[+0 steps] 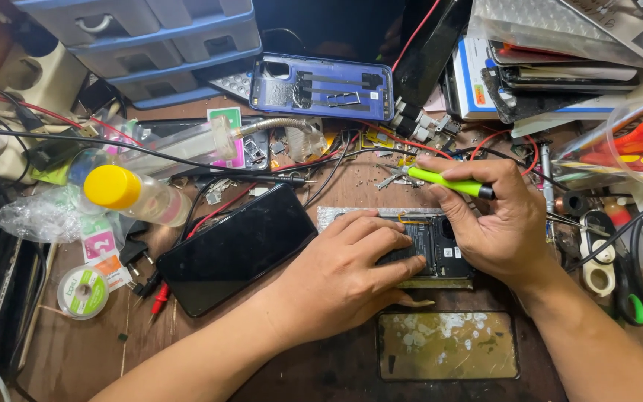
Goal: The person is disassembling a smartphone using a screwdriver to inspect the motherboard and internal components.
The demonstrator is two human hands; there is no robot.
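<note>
Pressing down on an opened black smartphone with its back cover off (pixel 429 249), the left hand (pixel 344 275) lies flat, fingers together and spread over the exposed inner parts, gripping nothing. The phone rests on the worn brown wooden workbench (pixel 83 350), right of centre, between the two hands. The right hand (pixel 493 223) is clamped on a slim lime-green screwdriver with a black end (pixel 448 182) — pinched between thumb and fingers, lying nearly level, its metal tip pointing left just beyond the phone's far edge.

Just left of the left hand lies a glossy black phone screen panel (pixel 236 249), tilted, touching red and black cables. Farther left lies a clear plastic bottle with a yellow cap (pixel 135 195) on its side, and near the left edge a small spool of solder wire (pixel 82 292). At the far side rests a blue plastic phone case with its inside up (pixel 321 87) — beside stacked blue-grey plastic drawers (pixel 158 45). Near the person, below the opened phone, sits a scuffed rectangular glass panel (pixel 448 345).
</note>
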